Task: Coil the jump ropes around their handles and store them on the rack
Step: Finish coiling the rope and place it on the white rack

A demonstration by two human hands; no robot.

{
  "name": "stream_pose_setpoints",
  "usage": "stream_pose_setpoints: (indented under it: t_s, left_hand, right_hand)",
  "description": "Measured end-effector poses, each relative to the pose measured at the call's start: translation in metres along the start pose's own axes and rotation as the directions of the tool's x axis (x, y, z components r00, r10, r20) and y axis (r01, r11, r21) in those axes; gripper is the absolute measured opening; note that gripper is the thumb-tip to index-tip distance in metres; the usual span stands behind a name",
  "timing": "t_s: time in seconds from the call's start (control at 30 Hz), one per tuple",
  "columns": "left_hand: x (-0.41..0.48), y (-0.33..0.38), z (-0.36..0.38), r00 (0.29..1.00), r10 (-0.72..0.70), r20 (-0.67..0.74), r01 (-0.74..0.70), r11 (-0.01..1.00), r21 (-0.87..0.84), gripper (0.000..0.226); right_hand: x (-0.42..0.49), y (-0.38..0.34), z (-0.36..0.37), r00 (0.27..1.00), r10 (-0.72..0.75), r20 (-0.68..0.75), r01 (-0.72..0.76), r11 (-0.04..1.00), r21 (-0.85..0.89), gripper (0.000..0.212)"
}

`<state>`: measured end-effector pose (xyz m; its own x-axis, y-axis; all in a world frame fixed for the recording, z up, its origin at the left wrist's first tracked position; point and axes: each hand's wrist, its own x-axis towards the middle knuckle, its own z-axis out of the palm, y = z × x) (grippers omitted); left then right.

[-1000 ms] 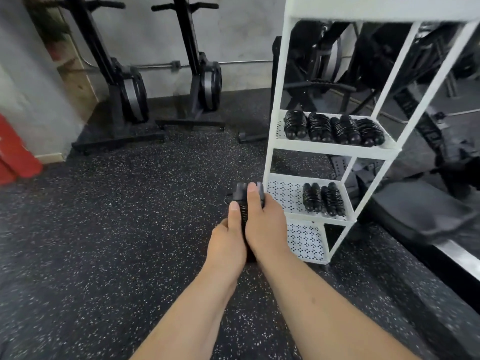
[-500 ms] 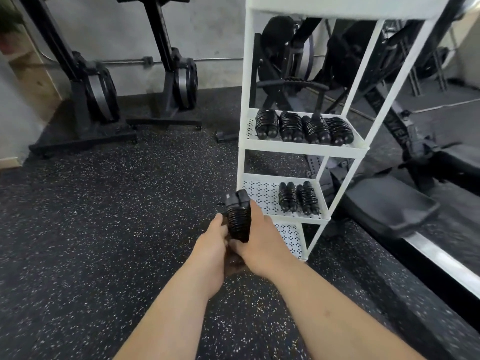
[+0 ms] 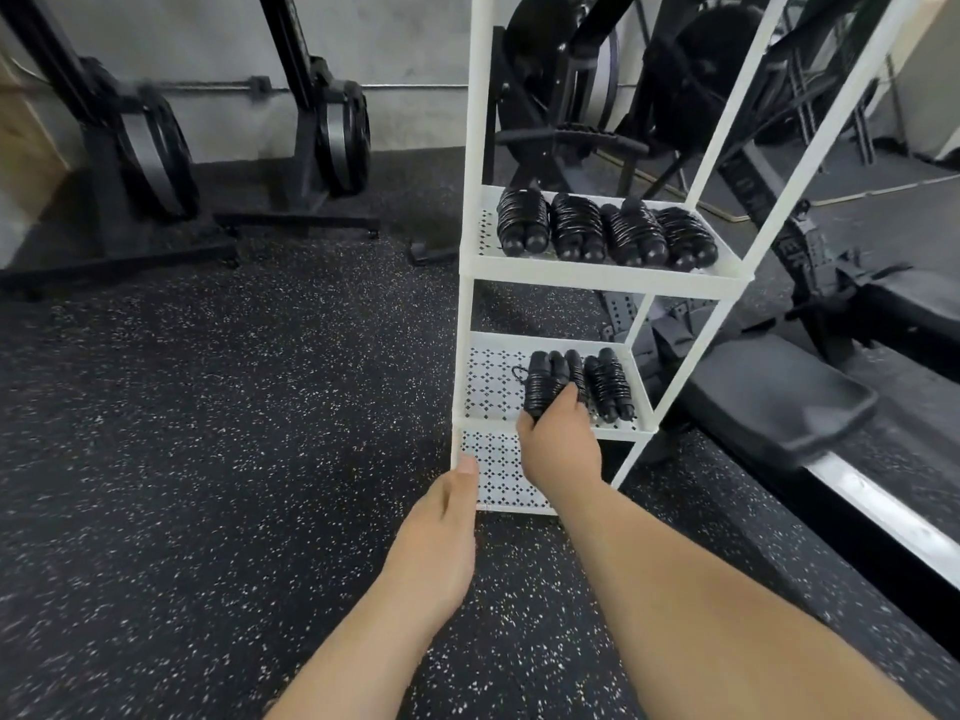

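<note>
Right hand [image 3: 561, 452] hides lower end of coiled rope [image 3: 543, 379]; rack [image 3: 597, 283] top cut off by upper edge.

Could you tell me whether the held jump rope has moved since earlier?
Yes. The coiled jump rope went rightward, from left of the white rack to over its second-lowest shelf.

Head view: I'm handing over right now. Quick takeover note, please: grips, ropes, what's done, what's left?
Right grip holds a coiled jump rope at the middle shelf, beside two stored bundles.
Left grip is free, holding nothing.
Done: four bundles lie on the upper shelf.
Left: set this rope down and let go. No other loose ropes are in view.
</note>
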<state>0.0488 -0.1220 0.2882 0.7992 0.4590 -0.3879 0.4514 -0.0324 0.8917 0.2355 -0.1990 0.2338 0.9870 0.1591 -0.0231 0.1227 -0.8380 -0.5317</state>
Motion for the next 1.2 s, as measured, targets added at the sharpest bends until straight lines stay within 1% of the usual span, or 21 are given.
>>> stream_pose_setpoints:
  t_s: [0.07, 0.13, 0.2, 0.27, 0.37, 0.43, 0.53, 0.6, 0.73, 0.83, 0.87, 1.0, 1.1, 1.2]
  left_hand:
    - [-0.004, -0.009, -0.005, 0.999, 0.039, 0.018, -0.041, 0.987, 0.158, 0.064]
    - [-0.008, -0.016, -0.010, 0.997, 0.065, 0.042, -0.074, 0.951, 0.301, 0.066]
    - [-0.006, -0.026, -0.014, 0.996, 0.073, 0.057, -0.089, 0.913, 0.398, 0.069]
    - [-0.001, -0.034, -0.018, 0.995, 0.075, 0.062, -0.095, 0.887, 0.453, 0.075]
    - [0.010, -0.043, -0.021, 0.996, 0.077, 0.038, -0.086, 0.883, 0.462, 0.086]
    - [0.015, -0.046, -0.022, 0.996, 0.083, 0.030, -0.087, 0.885, 0.458, 0.088]
    - [0.018, -0.044, -0.021, 0.997, 0.070, 0.032, -0.077, 0.885, 0.460, 0.091]
    - [0.020, -0.043, -0.020, 0.998, 0.050, 0.037, -0.062, 0.874, 0.481, 0.093]
    - [0.021, -0.042, -0.018, 0.999, 0.026, 0.046, -0.046, 0.861, 0.506, 0.094]
    - [0.018, -0.040, -0.018, 0.998, 0.045, 0.049, -0.063, 0.860, 0.506, 0.092]
    - [0.016, -0.039, -0.018, 0.997, 0.051, 0.051, -0.070, 0.858, 0.509, 0.089]
    - [0.008, -0.031, -0.021, 0.996, 0.066, 0.061, -0.088, 0.841, 0.533, 0.076]
    - [-0.001, -0.020, -0.023, 0.995, 0.083, 0.052, -0.098, 0.828, 0.551, 0.073]
    - [-0.012, -0.008, -0.024, 0.991, 0.129, 0.043, -0.129, 0.796, 0.592, 0.074]
  right_hand:
    - [0.020, -0.003, 0.013, 1.000, -0.022, -0.013, 0.021, 0.997, -0.078, 0.084]
    - [0.038, -0.009, 0.026, 0.999, -0.036, -0.040, 0.031, 0.992, -0.124, 0.083]
    - [0.055, -0.013, 0.041, 0.995, -0.057, -0.080, 0.042, 0.984, -0.175, 0.084]
    - [0.072, -0.016, 0.052, 0.992, -0.074, -0.104, 0.048, 0.971, -0.234, 0.085]
    - [0.092, -0.018, 0.064, 0.992, -0.060, -0.114, 0.021, 0.948, -0.317, 0.083]
    - [0.101, -0.018, 0.070, 0.994, -0.027, -0.102, -0.010, 0.938, -0.345, 0.083]
    - [0.105, -0.012, 0.077, 0.999, 0.019, -0.043, -0.034, 0.920, -0.389, 0.089]
    - [0.106, -0.007, 0.079, 0.998, 0.031, -0.046, -0.048, 0.907, -0.418, 0.090]
    - [0.107, -0.007, 0.080, 0.997, 0.053, -0.056, -0.072, 0.898, -0.434, 0.090]
    - [0.109, -0.005, 0.081, 0.996, 0.065, -0.063, -0.085, 0.902, -0.423, 0.082]
    - [0.108, -0.004, 0.081, 0.996, 0.065, -0.063, -0.085, 0.906, -0.415, 0.082]
    - [0.096, -0.004, 0.073, 0.999, 0.031, -0.043, -0.046, 0.905, -0.424, 0.094]
    - [0.080, -0.011, 0.060, 1.000, -0.004, -0.017, -0.003, 0.903, -0.430, 0.093]
    - [0.056, -0.026, 0.043, 0.998, -0.055, 0.008, 0.053, 0.912, -0.408, 0.088]
